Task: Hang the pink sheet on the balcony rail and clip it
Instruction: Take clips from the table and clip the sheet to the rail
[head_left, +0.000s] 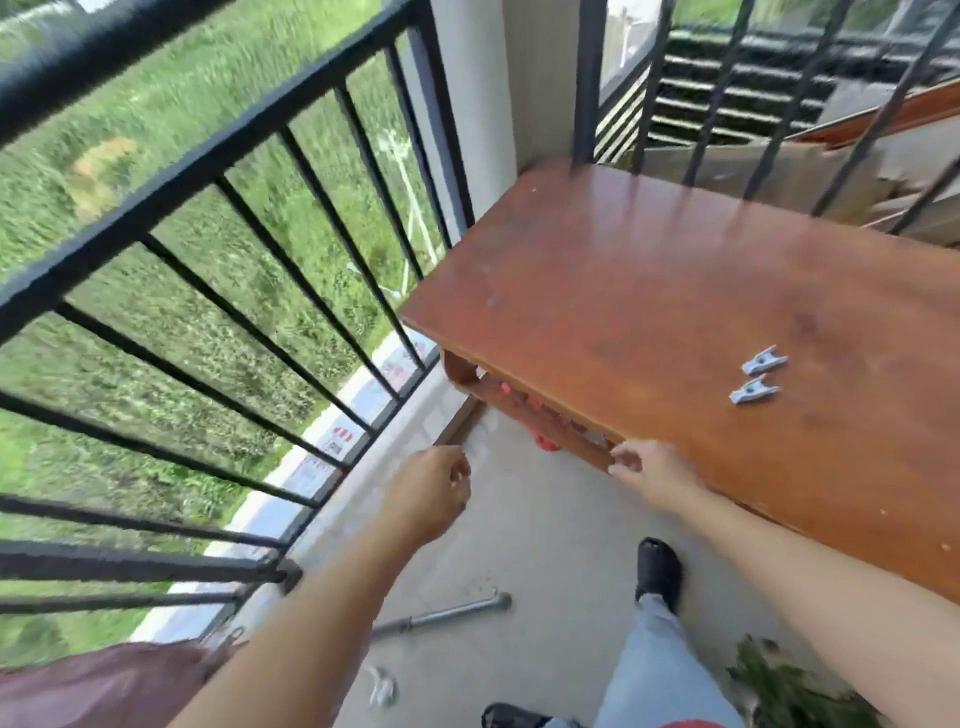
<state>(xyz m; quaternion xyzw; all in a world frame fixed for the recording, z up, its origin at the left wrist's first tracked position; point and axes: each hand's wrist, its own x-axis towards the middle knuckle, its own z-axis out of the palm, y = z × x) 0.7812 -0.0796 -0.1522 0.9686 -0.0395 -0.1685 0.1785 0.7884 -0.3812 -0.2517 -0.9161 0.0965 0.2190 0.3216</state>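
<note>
- L hand (431, 493) loosely curled, empty, 6 o'clock.
- R hand (649, 475) fingers relaxed, empty, at table (623, 286) edge.
- Pink sheet (104, 680) lay 7 o'clock by rail (208, 166), blurred.
- Clips (763, 360) sat on table, 3 o'clock.

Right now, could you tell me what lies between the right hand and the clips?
Only bare table lies between the right hand and the clips, as the head view shows.

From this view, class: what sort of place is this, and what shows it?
Probably a home's upper balcony: black metal railing over green grass far below, concrete floor, reddish-brown wooden table.
</note>
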